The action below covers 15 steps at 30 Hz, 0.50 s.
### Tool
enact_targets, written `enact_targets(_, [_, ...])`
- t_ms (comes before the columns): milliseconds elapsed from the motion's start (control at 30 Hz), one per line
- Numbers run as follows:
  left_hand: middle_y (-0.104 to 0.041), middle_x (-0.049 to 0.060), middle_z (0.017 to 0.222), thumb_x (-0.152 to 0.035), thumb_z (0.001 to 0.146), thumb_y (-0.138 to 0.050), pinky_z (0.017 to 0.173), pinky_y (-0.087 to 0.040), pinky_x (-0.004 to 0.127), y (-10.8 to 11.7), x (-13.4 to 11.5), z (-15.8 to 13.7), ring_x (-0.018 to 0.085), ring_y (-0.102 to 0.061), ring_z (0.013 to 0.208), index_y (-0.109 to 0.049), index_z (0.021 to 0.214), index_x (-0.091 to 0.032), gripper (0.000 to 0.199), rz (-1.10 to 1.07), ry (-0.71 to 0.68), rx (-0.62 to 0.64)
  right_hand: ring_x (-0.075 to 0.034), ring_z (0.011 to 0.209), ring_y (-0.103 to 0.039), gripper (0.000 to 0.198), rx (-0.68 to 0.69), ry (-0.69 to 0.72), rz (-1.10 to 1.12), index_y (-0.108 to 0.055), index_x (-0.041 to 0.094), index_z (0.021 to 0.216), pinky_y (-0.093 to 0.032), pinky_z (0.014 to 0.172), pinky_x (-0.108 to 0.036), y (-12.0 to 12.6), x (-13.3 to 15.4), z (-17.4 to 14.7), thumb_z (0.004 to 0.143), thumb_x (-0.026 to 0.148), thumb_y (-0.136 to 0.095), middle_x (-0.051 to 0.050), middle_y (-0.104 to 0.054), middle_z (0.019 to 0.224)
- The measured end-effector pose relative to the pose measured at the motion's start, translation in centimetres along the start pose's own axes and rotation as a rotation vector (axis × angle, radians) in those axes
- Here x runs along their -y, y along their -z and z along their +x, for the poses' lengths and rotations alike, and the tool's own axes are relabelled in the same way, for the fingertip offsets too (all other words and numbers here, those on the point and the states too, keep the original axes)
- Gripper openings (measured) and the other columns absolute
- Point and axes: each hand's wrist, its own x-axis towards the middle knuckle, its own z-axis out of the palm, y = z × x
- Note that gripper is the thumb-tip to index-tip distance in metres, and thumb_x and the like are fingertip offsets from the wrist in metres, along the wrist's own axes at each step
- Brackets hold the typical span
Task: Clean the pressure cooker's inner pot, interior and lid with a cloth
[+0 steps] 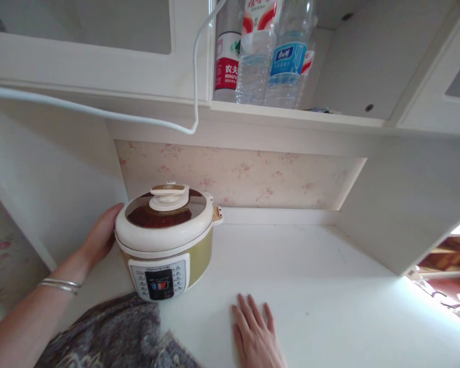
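Observation:
An electric cooker [201,250] with a white rim, a green-gold body and a dark see-through lid stands upright on the white counter [291,255]. My left hand [101,232] grips its left side, where the fingertips and the handle are hidden. A metal bangle circles that wrist. To the right and nearer me, my right hand [255,329] lies flat on the counter, fingers spread and holding nothing. A grey-brown woolly cloth [118,327] lies in front of the cooker, close to its base.
Above the counter, several plastic bottles [256,61] stand on an open cabinet shelf [291,115]. A white cable [138,118] hangs across the upper left. White side panels [402,194] bound the counter, and floral wallpaper [237,174] covers the back.

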Motion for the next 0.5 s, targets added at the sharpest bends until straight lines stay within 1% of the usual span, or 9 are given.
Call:
enact_targets(33, [-0.065,-0.001,0.079,-0.041,0.085,-0.056,0.076,-0.047,0.027,-0.6,0.1,-0.1,0.011,-0.055,0.075,-0.058,0.104,-0.004,0.042,-0.066,0.015,0.044,-0.035,0.137,-0.031,0.044,0.019,0.001,0.004,-0.049,0.033,0.135,-0.017,0.109,-0.066,-0.2,0.0,0.0,0.095,0.046,-0.040,-0.003,-0.035,0.149])
enact_targets(67, [-0.066,-0.001,0.082,-0.040,0.085,-0.057,0.081,-0.047,0.029,-1.1,0.1,-0.3,0.012,-0.056,0.077,-0.058,0.108,-0.004,0.043,-0.138,0.056,0.052,-0.035,0.138,-0.029,0.045,0.026,-0.001,0.009,-0.048,0.033,0.137,-0.015,0.110,-0.066,-0.2,0.2,0.0,0.095,0.049,-0.038,-0.004,-0.033,0.150])
enact_targets(100, [-0.068,0.000,0.085,-0.038,0.084,-0.059,0.084,-0.047,0.031,-1.4,0.0,-0.4,0.013,-0.057,0.079,-0.057,0.113,-0.004,0.044,-0.192,0.102,0.029,-0.035,0.139,-0.026,0.047,0.024,-0.005,0.013,-0.047,0.033,0.138,-0.013,0.111,-0.066,-0.1,0.4,0.0,0.095,0.050,-0.037,-0.004,-0.031,0.150])
enact_targets(133, [-0.068,0.000,0.088,-0.034,0.084,-0.060,0.087,-0.047,0.033,-1.7,0.0,-0.6,0.013,-0.058,0.081,-0.055,0.117,-0.005,0.045,-0.208,0.118,-0.026,-0.035,0.140,-0.024,0.048,0.020,-0.006,0.015,-0.045,0.032,0.139,-0.011,0.111,-0.066,0.1,0.7,-0.1,0.096,0.050,-0.036,-0.004,-0.029,0.151])
enact_targets(200, [-0.069,0.002,0.094,-0.029,0.082,-0.062,0.090,-0.046,0.037,-1.9,-0.1,-0.8,0.015,-0.060,0.085,-0.054,0.123,-0.005,0.048,-0.192,0.125,-0.114,-0.034,0.142,-0.018,0.049,0.013,-0.009,0.013,-0.041,0.030,0.142,-0.006,0.112,-0.066,0.5,1.3,-0.2,0.097,0.049,-0.033,-0.005,-0.025,0.153])
enact_targets(267, [-0.069,0.004,0.099,-0.025,0.082,-0.063,0.093,-0.044,0.039,-2.0,-0.1,-1.0,0.016,-0.060,0.087,-0.053,0.125,-0.005,0.049,-0.171,0.122,-0.143,-0.033,0.143,-0.013,0.051,0.024,-0.012,0.005,-0.039,0.028,0.144,-0.003,0.112,-0.066,1.0,1.8,-0.3,0.098,0.050,-0.032,-0.006,-0.023,0.154])
enact_targets(367, [-0.068,0.006,0.107,-0.023,0.083,-0.061,0.095,-0.043,0.041,-2.6,-0.1,-1.6,0.016,-0.060,0.091,-0.052,0.128,-0.004,0.050,-0.162,0.120,-0.117,-0.033,0.143,-0.011,0.053,0.046,-0.018,-0.017,-0.037,0.026,0.144,-0.001,0.112,-0.065,1.2,2.1,-0.4,0.098,0.051,-0.030,-0.007,-0.022,0.154])
enact_targets(433, [-0.067,0.007,0.110,-0.023,0.082,-0.062,0.095,-0.044,0.040,-3.4,-0.1,-2.1,0.016,-0.059,0.092,-0.050,0.129,-0.005,0.052,-0.169,0.119,-0.107,-0.033,0.144,-0.011,0.054,0.048,-0.015,-0.042,-0.037,0.025,0.145,-0.001,0.112,-0.064,1.1,2.0,-0.4,0.098,0.051,-0.029,-0.007,-0.021,0.155])
enact_targets(500, [-0.067,0.006,0.111,-0.024,0.081,-0.063,0.094,-0.045,0.038,-4.5,-0.2,-2.7,0.015,-0.060,0.092,-0.052,0.128,-0.007,0.051,-0.205,0.125,-0.101,-0.033,0.143,-0.011,0.053,0.040,-0.009,-0.070,-0.037,0.025,0.145,-0.001,0.112,-0.065,0.9,2.0,-0.4,0.098,0.050,-0.030,-0.008,-0.021,0.155])
